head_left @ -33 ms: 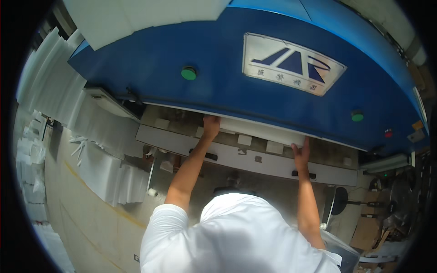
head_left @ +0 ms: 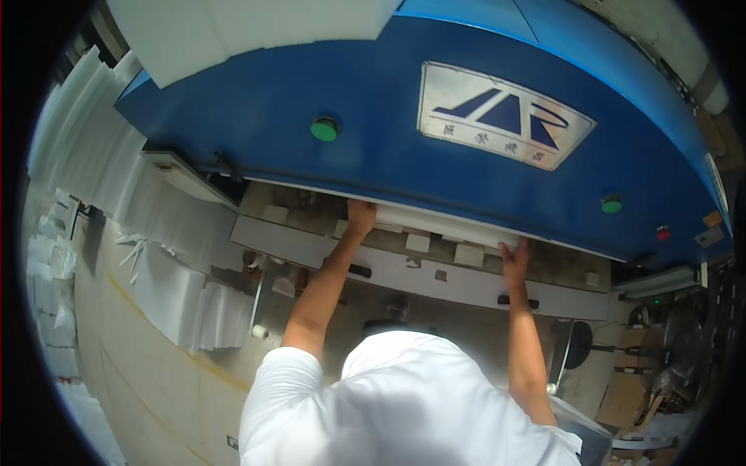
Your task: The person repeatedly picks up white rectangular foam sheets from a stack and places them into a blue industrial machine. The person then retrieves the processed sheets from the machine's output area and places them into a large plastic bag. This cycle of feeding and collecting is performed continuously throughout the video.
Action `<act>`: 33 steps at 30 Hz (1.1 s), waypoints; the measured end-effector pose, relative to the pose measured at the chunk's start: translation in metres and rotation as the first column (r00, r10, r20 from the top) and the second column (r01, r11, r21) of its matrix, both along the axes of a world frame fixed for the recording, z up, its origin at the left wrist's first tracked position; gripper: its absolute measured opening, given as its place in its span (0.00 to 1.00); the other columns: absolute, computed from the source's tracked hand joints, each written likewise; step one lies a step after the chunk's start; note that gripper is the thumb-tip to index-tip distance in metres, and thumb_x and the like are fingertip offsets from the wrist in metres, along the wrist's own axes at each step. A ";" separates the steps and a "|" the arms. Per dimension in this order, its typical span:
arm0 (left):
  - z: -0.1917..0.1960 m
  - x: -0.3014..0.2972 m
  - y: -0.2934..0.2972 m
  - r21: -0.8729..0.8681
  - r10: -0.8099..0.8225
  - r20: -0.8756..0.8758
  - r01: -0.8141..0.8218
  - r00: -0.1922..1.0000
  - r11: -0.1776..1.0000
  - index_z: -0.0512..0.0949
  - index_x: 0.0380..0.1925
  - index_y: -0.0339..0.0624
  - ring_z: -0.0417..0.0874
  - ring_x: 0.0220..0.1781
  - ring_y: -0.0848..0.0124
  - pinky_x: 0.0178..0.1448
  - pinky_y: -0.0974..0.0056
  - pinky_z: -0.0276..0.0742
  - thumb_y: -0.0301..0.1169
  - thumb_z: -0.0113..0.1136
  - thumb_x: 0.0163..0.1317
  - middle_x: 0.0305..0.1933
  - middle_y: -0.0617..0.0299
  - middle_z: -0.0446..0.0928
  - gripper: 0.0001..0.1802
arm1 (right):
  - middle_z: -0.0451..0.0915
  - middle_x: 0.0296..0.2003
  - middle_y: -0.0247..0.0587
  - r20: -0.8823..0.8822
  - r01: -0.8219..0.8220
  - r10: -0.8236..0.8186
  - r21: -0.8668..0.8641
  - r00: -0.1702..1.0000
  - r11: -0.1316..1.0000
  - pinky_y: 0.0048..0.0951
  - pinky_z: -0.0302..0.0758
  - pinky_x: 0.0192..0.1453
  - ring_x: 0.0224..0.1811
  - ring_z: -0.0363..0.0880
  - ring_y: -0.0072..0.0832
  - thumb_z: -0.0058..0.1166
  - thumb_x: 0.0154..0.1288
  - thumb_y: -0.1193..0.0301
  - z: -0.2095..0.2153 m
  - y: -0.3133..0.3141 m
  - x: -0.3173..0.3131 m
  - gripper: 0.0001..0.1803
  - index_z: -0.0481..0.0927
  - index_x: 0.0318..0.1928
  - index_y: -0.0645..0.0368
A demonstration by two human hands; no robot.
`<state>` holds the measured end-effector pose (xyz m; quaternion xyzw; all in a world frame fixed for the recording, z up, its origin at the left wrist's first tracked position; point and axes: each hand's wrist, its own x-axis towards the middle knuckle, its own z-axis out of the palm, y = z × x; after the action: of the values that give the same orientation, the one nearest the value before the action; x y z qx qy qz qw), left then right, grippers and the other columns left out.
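Both my arms reach forward into the low slot under a large blue press machine [head_left: 264,116]. A white foam sheet [head_left: 447,223] lies in the slot, partly hidden under the machine's lower edge. My left hand [head_left: 360,217] holds the sheet's left end, its fingertips out of sight beneath the edge. At the sheet's right end, my right hand [head_left: 514,264] grips it with the thumb on the near side. Small white foam blocks [head_left: 468,255] sit on the press bed [head_left: 311,225] just in front of the sheet.
Two green buttons [head_left: 324,129] and a red button [head_left: 663,232] are on the machine's front. White foam sheets [head_left: 272,27] rest on top of it. More foam stacks [head_left: 179,299] stand at the left. A black fan [head_left: 676,342] and cardboard [head_left: 625,400] are at the right.
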<state>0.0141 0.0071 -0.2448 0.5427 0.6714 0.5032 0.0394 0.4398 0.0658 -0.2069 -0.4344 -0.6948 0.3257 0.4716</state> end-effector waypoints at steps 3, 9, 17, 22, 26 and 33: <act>-0.035 -0.017 0.032 0.027 0.039 -0.384 -0.031 0.922 0.999 0.76 0.50 0.33 0.75 0.53 0.44 0.59 0.46 0.69 0.28 0.57 0.63 0.51 0.44 0.77 0.16 | 0.72 0.64 0.52 0.080 -0.083 0.104 -0.231 0.991 0.969 0.36 0.64 0.69 0.67 0.69 0.43 0.58 0.66 0.73 -0.054 0.057 0.022 0.28 0.70 0.65 0.65; -0.005 0.011 0.029 -0.209 -0.090 -0.202 0.047 0.975 0.977 0.76 0.52 0.36 0.76 0.54 0.44 0.57 0.46 0.72 0.30 0.54 0.65 0.52 0.43 0.77 0.17 | 0.78 0.55 0.57 0.562 0.066 -0.220 0.281 0.797 0.957 0.40 0.68 0.65 0.60 0.72 0.56 0.58 0.64 0.75 -0.082 0.058 0.027 0.19 0.77 0.55 0.64; -0.040 -0.021 0.030 -0.022 -0.209 -0.448 0.223 0.869 0.974 0.78 0.44 0.31 0.77 0.49 0.45 0.54 0.46 0.71 0.29 0.53 0.67 0.44 0.40 0.78 0.12 | 0.68 0.67 0.49 -0.265 0.172 -0.207 -0.148 0.942 0.974 0.39 0.58 0.73 0.71 0.63 0.39 0.51 0.68 0.77 -0.069 0.030 0.026 0.26 0.67 0.66 0.66; 0.071 0.026 -0.010 -0.453 -0.271 -0.438 0.050 0.857 0.890 0.80 0.45 0.35 0.78 0.54 0.46 0.61 0.48 0.71 0.33 0.54 0.67 0.48 0.43 0.80 0.14 | 0.51 0.75 0.53 -0.307 0.528 -0.483 0.080 0.820 0.846 0.39 0.43 0.79 0.79 0.46 0.41 0.48 0.72 0.68 -0.004 -0.021 0.034 0.36 0.50 0.74 0.67; 0.144 0.032 -0.090 -0.095 -0.515 -0.401 0.525 0.758 0.846 0.76 0.56 0.39 0.75 0.60 0.39 0.64 0.36 0.64 0.37 0.57 0.64 0.57 0.44 0.77 0.22 | 0.47 0.76 0.54 -0.169 0.616 -0.604 0.384 0.779 0.687 0.43 0.38 0.80 0.80 0.41 0.44 0.42 0.74 0.51 0.129 -0.015 0.020 0.43 0.46 0.75 0.67; 0.293 -0.017 -0.006 0.714 0.687 -0.548 -0.161 0.477 0.681 0.55 0.70 0.25 0.61 0.73 0.44 0.72 0.40 0.56 0.49 0.45 0.73 0.72 0.34 0.56 0.40 | 0.44 0.75 0.64 -0.135 0.515 -0.705 0.778 0.697 0.360 0.60 0.38 0.76 0.78 0.40 0.60 0.32 0.73 0.40 0.231 0.053 -0.008 0.44 0.54 0.74 0.63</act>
<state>-0.0030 0.0006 0.0485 0.4927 0.5497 0.3791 -0.5580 0.4317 0.1187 0.0239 -0.4499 -0.5967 -0.2539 0.6140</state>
